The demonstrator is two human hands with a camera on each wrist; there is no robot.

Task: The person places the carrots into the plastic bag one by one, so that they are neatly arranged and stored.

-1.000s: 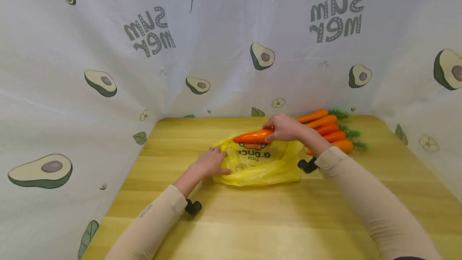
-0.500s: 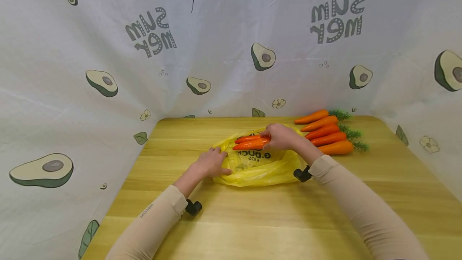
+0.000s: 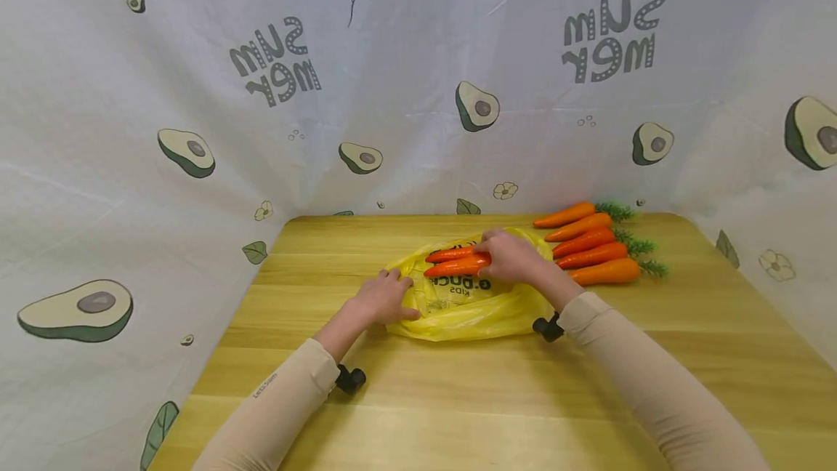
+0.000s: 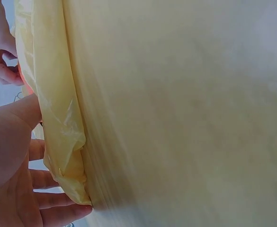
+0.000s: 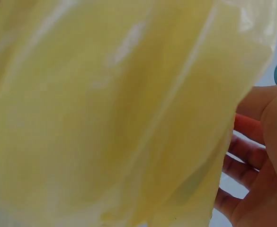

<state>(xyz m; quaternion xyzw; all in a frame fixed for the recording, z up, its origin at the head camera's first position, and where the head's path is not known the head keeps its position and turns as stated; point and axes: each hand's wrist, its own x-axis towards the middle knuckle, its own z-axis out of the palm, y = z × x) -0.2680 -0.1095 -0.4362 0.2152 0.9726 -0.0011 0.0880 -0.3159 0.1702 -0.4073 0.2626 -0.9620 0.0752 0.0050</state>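
A yellow plastic bag (image 3: 484,318) with dark print lies spread on the wooden table, its mouth held wide. My right hand (image 3: 513,256) reaches into it and grips a red-orange carrot (image 3: 454,266) by its thick end, low over the print. Just behind lies a second red-orange carrot (image 3: 447,254), roughly parallel, inside the bag. My left hand (image 3: 386,298) rests against the bag's left edge, fingers spread. From the left wrist, those fingers (image 4: 50,201) look nearly straight along the plastic. Yellow plastic hides most of the right wrist view, with part of the right hand (image 5: 266,161) at its side.
Right of the bag, several orange carrots (image 3: 585,238) with green tops lie in a row, tips pointing left. The table (image 3: 418,398) meets a pale curtain (image 3: 405,78) printed with avocados at the back and sides. A black wrist camera (image 3: 352,379) sits under the left wrist.
My right hand has lowered the carrot into the bag, down and slightly forward of the other one, which has come into fuller view. My left hand has stayed at the bag's edge.
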